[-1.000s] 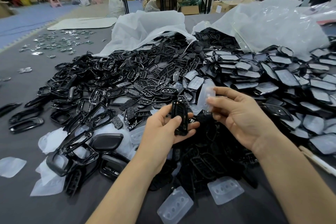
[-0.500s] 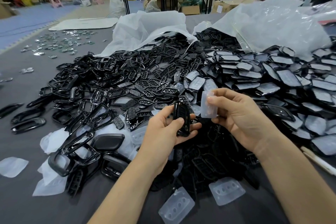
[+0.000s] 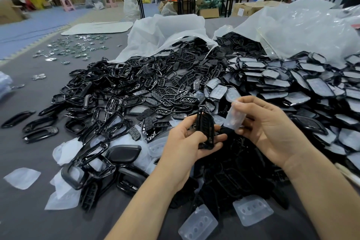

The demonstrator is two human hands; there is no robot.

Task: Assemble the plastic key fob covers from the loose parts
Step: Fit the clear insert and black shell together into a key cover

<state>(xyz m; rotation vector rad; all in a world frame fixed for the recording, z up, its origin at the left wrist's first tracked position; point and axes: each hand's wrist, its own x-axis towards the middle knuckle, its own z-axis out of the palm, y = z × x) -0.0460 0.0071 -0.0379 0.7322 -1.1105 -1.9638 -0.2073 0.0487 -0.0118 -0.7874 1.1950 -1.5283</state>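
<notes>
My left hand [image 3: 187, 142] holds a black slotted key fob frame [image 3: 206, 128] upright, thumb on its front and fingers behind it. Just to its right, my right hand [image 3: 266, 128] pinches a clear soft button pad [image 3: 234, 118] between thumb and fingertips, a few centimetres from the frame. Both hands hover over a big heap of black fob parts [image 3: 159, 91] on the grey table [image 3: 29, 212].
Film-covered fob backs [image 3: 292, 84] are piled at the right. Two open plastic bags [image 3: 167, 33] lie behind the heap. Loose clear pads [image 3: 253, 209] and black shells [image 3: 122, 153] lie near the front edge. Small shiny metal pieces [image 3: 74, 46] are scattered far left.
My right hand has brought the clear pad down and left, closer to the black frame. The left hand has kept the frame in nearly the same place.
</notes>
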